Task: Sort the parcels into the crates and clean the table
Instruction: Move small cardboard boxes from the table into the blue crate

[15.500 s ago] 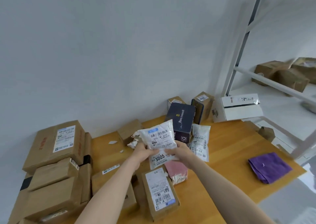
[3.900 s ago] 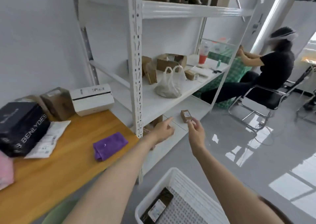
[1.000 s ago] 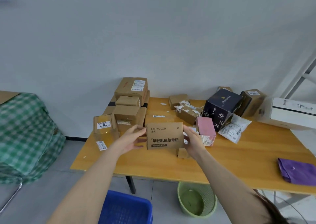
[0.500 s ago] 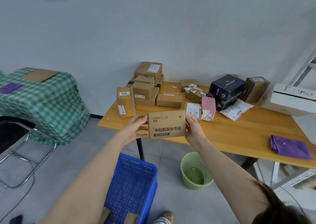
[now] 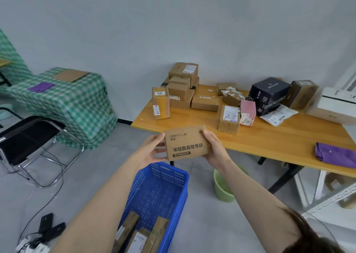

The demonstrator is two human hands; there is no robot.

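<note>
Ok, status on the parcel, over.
Left hand and right hand both grip the brown parcel by its side edges. Blue crate below, boxes already inside. Nothing between them.

black folding chair (image 5: 28, 137) beside green checked cloth (image 5: 77, 108); black floor gadgets (image 5: 46, 221), maybe chargers.

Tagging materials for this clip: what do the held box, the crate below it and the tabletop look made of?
The held box: matte brown cardboard, printed lettering. The crate: blue plastic, by its moulded perforated walls. The tabletop: wood or wood-look laminate, smooth, slight sheen.
</note>
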